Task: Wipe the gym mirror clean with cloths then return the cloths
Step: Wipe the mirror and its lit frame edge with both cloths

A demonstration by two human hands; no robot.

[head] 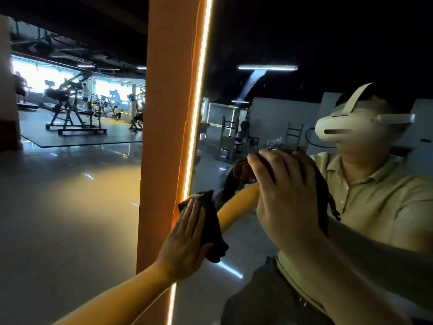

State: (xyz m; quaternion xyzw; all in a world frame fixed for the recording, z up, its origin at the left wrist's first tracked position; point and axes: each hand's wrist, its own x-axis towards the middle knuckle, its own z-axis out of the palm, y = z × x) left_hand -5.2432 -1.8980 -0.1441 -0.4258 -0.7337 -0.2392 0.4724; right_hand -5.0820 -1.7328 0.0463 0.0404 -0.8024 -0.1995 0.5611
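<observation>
The gym mirror [269,102] fills the right half of the view, edged by a lit strip. My left hand [187,240] lies flat against the glass at its left edge, pressing a dark cloth [214,228] onto it. My right hand [285,195] is higher and to the right, fingers curled over a second dark cloth [321,184] held against the mirror. Part of that cloth hangs down below the hand. My own reflection with a white headset shows behind the right hand.
An orange pillar [166,113] borders the mirror on its left, with a glowing light strip [199,90] along the joint. Beyond the pillar lie a shiny floor [70,195] and weight machines [72,109] far back on a dark mat.
</observation>
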